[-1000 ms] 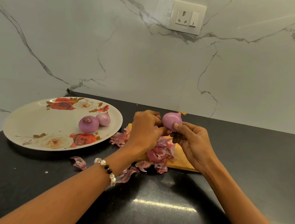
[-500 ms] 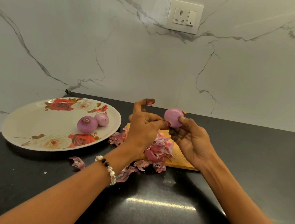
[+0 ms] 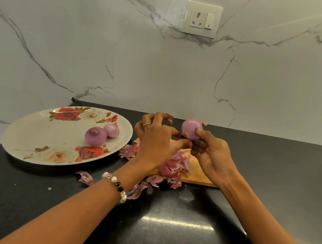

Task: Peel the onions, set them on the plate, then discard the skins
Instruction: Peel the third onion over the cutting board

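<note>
Since the frame half a second ago: left hand [image 3: 157, 139] has spread its fingers wider, the index and middle arched up with a scrap of skin [image 3: 169, 120] at their tips; right hand [image 3: 210, 153] and its onion are held much as before.

Head view, itemised.

1. Held onion [image 3: 190, 128]: peeled, pale purple, pinched between the thumb and fingertips of the right hand, raised above the board. A bit of brown skin clings to its lower left side, just beside the left thumb tip.

2. Left hand: fingers curled and fanned; whether the thumb and forefinger actually grip the clinging skin cannot be told. A ring shows on one finger, and a beaded bracelet [image 3: 115, 185] on the wrist.

3. Plate [image 3: 34, 137]: large, white, rose-patterned, to the left of the left hand. Contents: two peeled onions touching each other, the larger [image 3: 95, 136] nearer, the smaller [image 3: 111, 130] behind it, both toward the plate's right rim.

4. Cutting board [image 3: 196, 172]: wooden, under and between both hands. It carries a heap of onion skins [image 3: 173, 165].

5. Loose skins: some spill off the board's left edge toward the plate [image 3: 129, 152]; others lie on the black counter [image 3: 173, 233] near the left wrist, one piece [image 3: 85, 177] just below the plate rim.

6. Wall socket [image 3: 202, 19]: on the marble backsplash, above the hands.
</note>
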A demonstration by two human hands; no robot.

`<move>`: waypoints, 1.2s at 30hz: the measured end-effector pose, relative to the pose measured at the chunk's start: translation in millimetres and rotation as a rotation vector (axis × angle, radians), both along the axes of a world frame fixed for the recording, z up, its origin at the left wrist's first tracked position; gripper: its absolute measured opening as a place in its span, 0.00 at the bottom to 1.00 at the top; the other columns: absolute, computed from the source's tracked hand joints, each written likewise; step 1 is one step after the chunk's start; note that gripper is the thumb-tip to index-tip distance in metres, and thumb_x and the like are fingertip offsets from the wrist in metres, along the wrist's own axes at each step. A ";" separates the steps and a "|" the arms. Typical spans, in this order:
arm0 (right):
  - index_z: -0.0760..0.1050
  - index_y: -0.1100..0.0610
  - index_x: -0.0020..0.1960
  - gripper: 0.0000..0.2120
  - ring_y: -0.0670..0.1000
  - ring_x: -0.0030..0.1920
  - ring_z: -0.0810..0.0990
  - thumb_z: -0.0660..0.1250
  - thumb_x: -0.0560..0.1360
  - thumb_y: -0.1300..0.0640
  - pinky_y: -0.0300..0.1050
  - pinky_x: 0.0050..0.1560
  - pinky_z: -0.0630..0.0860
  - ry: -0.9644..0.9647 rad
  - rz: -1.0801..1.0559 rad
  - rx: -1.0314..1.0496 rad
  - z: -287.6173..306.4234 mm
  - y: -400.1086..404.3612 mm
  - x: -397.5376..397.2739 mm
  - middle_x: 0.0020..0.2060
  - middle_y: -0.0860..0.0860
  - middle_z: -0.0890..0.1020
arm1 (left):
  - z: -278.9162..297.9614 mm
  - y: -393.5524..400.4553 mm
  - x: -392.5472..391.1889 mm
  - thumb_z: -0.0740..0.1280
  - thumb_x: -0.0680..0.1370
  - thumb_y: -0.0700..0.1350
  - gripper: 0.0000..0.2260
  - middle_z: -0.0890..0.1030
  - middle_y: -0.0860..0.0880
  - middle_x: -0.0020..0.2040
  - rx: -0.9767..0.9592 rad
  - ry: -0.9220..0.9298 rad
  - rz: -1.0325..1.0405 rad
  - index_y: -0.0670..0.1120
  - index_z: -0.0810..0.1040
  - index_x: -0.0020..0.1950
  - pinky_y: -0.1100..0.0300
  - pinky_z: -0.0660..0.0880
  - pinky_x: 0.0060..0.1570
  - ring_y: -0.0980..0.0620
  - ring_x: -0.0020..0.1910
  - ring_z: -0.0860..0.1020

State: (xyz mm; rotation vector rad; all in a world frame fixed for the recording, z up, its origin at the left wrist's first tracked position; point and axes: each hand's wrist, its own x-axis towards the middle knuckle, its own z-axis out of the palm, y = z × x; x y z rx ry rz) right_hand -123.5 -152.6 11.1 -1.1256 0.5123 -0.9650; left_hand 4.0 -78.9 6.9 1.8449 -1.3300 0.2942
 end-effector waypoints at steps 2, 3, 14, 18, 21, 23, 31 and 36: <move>0.84 0.61 0.40 0.10 0.49 0.33 0.77 0.67 0.77 0.62 0.44 0.37 0.69 0.065 0.016 -0.116 -3.9 1.4 2.9 0.34 0.56 0.83 | -3.6 -1.3 0.2 0.70 0.70 0.62 0.17 0.70 0.53 0.66 -0.021 -0.028 0.034 0.51 0.85 0.48 0.49 0.58 0.62 0.49 0.65 0.60; 0.84 0.59 0.41 0.09 0.48 0.33 0.77 0.67 0.76 0.62 0.43 0.36 0.69 0.101 0.025 -0.181 -5.2 2.1 3.9 0.35 0.56 0.83 | -5.0 -1.9 0.8 0.71 0.71 0.60 0.15 0.70 0.53 0.66 -0.035 -0.017 0.041 0.50 0.85 0.46 0.48 0.58 0.62 0.49 0.66 0.60; 0.84 0.58 0.46 0.05 0.51 0.39 0.75 0.71 0.73 0.58 0.41 0.35 0.70 0.109 -0.041 -0.302 -7.9 -5.1 2.3 0.37 0.54 0.83 | -3.7 -1.9 -1.5 0.74 0.69 0.45 0.05 0.72 0.56 0.64 -0.203 0.075 -0.019 0.50 0.83 0.33 0.55 0.54 0.55 0.51 0.65 0.60; 0.84 0.57 0.46 0.04 0.54 0.40 0.71 0.73 0.72 0.57 0.42 0.34 0.68 0.154 -0.119 -0.332 -8.6 -12.9 -4.4 0.38 0.55 0.80 | 0.3 -0.2 1.0 0.68 0.75 0.49 0.08 0.77 0.57 0.58 -0.111 0.073 0.020 0.49 0.84 0.39 0.56 0.52 0.56 0.52 0.62 0.64; 0.83 0.57 0.49 0.05 0.49 0.38 0.73 0.72 0.74 0.57 0.42 0.34 0.68 0.193 -0.171 -0.365 -7.4 -18.5 -9.5 0.36 0.52 0.80 | -0.7 1.7 6.8 0.63 0.79 0.56 0.12 0.83 0.57 0.45 -0.089 -0.025 0.050 0.54 0.84 0.47 0.45 0.53 0.66 0.54 0.56 0.74; 0.82 0.56 0.51 0.08 0.43 0.35 0.75 0.73 0.73 0.57 0.39 0.35 0.70 0.211 -0.185 -0.392 -6.4 -20.0 -10.9 0.35 0.47 0.81 | -0.1 2.3 8.1 0.64 0.78 0.57 0.11 0.84 0.57 0.43 -0.105 -0.051 0.036 0.56 0.83 0.53 0.41 0.53 0.68 0.55 0.53 0.77; 0.79 0.58 0.58 0.14 0.37 0.35 0.80 0.73 0.73 0.60 0.30 0.35 0.73 0.250 -0.202 -0.481 -7.1 -20.8 -12.0 0.45 0.53 0.84 | 3.3 4.6 8.7 0.72 0.73 0.54 0.06 0.81 0.57 0.54 -0.030 -0.173 -0.025 0.56 0.85 0.47 0.44 0.54 0.67 0.54 0.61 0.72; 0.79 0.53 0.54 0.12 0.38 0.39 0.82 0.74 0.72 0.59 0.29 0.36 0.74 0.268 -0.214 -0.509 -7.6 -21.7 -13.9 0.46 0.51 0.84 | 5.9 6.3 9.6 0.66 0.74 0.62 0.14 0.83 0.56 0.39 -0.043 -0.188 0.065 0.54 0.84 0.44 0.43 0.55 0.67 0.56 0.50 0.76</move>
